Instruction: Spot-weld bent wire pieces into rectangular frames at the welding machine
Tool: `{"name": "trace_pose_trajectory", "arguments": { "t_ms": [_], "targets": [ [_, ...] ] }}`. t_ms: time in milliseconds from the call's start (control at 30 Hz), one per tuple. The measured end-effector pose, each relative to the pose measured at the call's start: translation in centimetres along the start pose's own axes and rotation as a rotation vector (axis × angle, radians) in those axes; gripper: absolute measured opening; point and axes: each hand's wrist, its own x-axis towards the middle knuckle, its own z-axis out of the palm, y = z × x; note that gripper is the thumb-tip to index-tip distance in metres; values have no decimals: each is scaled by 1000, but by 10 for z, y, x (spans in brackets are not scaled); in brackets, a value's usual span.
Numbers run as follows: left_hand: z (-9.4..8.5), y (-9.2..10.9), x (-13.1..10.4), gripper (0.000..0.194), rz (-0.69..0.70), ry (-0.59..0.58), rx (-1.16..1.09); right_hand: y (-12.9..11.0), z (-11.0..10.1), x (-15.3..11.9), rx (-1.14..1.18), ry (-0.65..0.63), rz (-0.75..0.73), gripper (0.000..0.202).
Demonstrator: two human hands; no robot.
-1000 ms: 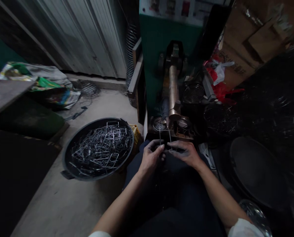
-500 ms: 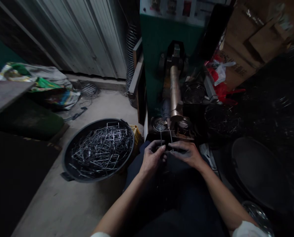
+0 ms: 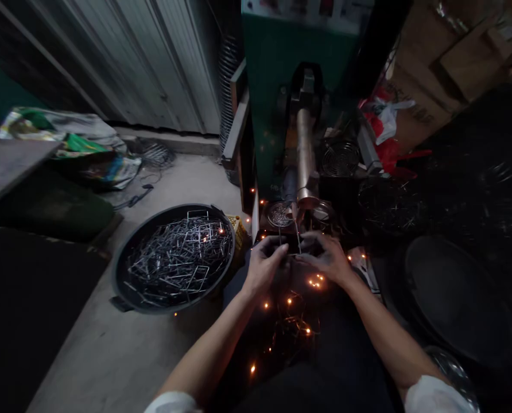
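A thin wire frame (image 3: 299, 242) is held between both hands at the tip of the machine's metal arm (image 3: 306, 155). My left hand (image 3: 264, 265) pinches its left side between thumb and fingers. On the other side, my right hand (image 3: 326, 256) grips it with the fingertips. The frame's far end reaches the copper-coloured tip (image 3: 292, 211), where a wire glows reddish. Orange sparks (image 3: 316, 281) are scattered below the hands and over the dark lap. Just behind the left hand is a round dish of small metal pieces (image 3: 279, 214).
A black basin (image 3: 122, 292) heaped with bent wire frames stands at the left, on a yellow crate (image 3: 237, 232). The green machine body (image 3: 264, 115) rises ahead. At the right are a dark round lid or pan (image 3: 445, 292), red plastic bags (image 3: 389, 158) and cardboard (image 3: 428, 74).
Orange sparks have appeared around the hands, lap and basin. Both hands and the wire frame have moved slightly forward, towards the machine tip.
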Motion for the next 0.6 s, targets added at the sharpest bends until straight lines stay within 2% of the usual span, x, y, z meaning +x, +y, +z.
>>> {"name": "trace_pose_trajectory", "arguments": {
  "t_ms": [67,200,300,600],
  "targets": [
    [2,8,13,41,8,2,9,5,-2,11,1,71,38,31],
    [4,19,45,44,34,11,75,10,-10,35,164,34,121,36],
    [4,20,62,43,87,5,98,12,-13,46,223,44,170,36],
    [3,20,73,41,147,-14,106,18,-7,49,265,112,160,31]
  ]
}}
